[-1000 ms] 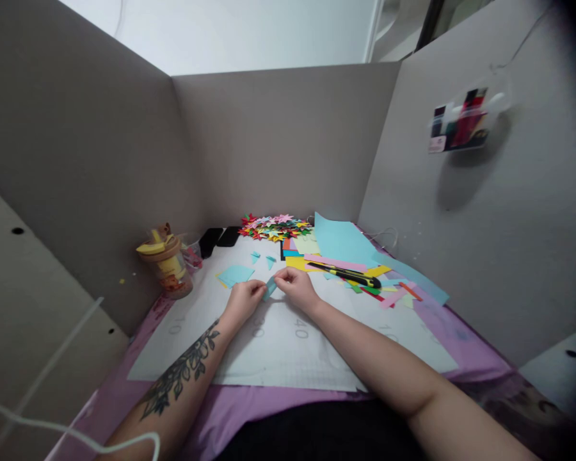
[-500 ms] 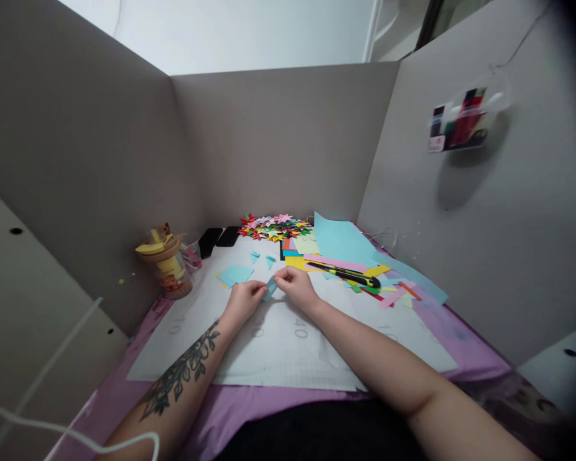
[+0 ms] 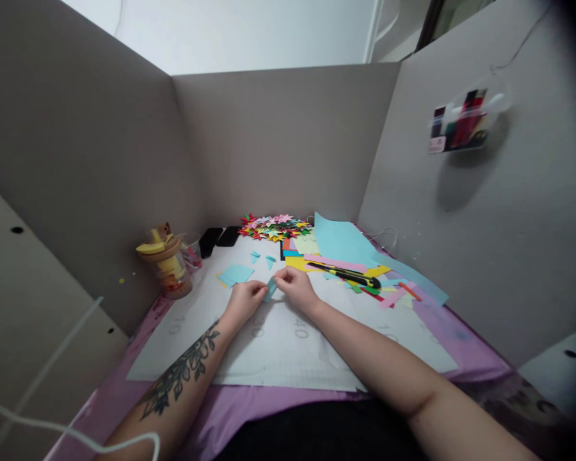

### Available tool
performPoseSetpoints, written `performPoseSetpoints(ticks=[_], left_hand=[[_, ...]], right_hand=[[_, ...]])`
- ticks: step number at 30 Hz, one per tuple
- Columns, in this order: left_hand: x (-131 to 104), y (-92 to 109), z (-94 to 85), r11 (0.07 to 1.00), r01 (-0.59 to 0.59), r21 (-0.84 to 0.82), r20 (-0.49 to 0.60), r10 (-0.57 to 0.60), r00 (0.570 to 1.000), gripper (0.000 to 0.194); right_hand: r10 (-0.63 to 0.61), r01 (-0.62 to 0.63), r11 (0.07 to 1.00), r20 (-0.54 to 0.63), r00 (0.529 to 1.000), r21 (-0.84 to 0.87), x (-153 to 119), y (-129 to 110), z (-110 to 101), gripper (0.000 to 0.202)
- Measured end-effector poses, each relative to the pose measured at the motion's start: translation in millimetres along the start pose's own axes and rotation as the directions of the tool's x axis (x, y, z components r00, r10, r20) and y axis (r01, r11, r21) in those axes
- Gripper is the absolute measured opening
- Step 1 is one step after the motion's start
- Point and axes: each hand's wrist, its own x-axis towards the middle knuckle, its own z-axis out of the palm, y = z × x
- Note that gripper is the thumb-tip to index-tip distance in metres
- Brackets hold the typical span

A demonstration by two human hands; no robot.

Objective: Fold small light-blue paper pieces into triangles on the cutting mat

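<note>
Between my two hands is a small folded piece of light blue paper (image 3: pixel 270 290), held just above the white sheet (image 3: pixel 240 358). My left hand (image 3: pixel 247 298) pinches its left side, and my right hand (image 3: pixel 295 285) pinches its upper right. The fingertips partly cover the paper. Two little folded blue pieces (image 3: pixel 271 262) lie just beyond my hands. Left of them rests a stack of light blue paper squares (image 3: pixel 236 275), with a yellowish edge showing underneath. A black and yellow utility knife (image 3: pixel 348 275) lies to the right of my right hand.
A heap of colourful folded paper stars (image 3: pixel 274 227) sits at the back. Paper strips (image 3: pixel 393 296) and a large blue sheet (image 3: pixel 343 240) lie to the right. On the left stand a lidded cup (image 3: pixel 168 266) and a clear plastic cup (image 3: pixel 191 251), near two black flat objects (image 3: pixel 228 236). Grey panels surround the table.
Almost nothing differs. Both hands keep their pinch on the blue paper, which is turned very slightly.
</note>
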Motion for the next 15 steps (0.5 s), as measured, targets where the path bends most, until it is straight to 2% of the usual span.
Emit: performPoseSetpoints(ticks=[15], left_hand=[[0.0,-0.1,0.4,1.000,0.015,-0.020,0.017,-0.015,1.000,0.027]], right_hand=[[0.010,-0.010,1.000,0.001,1.000,0.013,0.9,0.1,-0.2,0.004]])
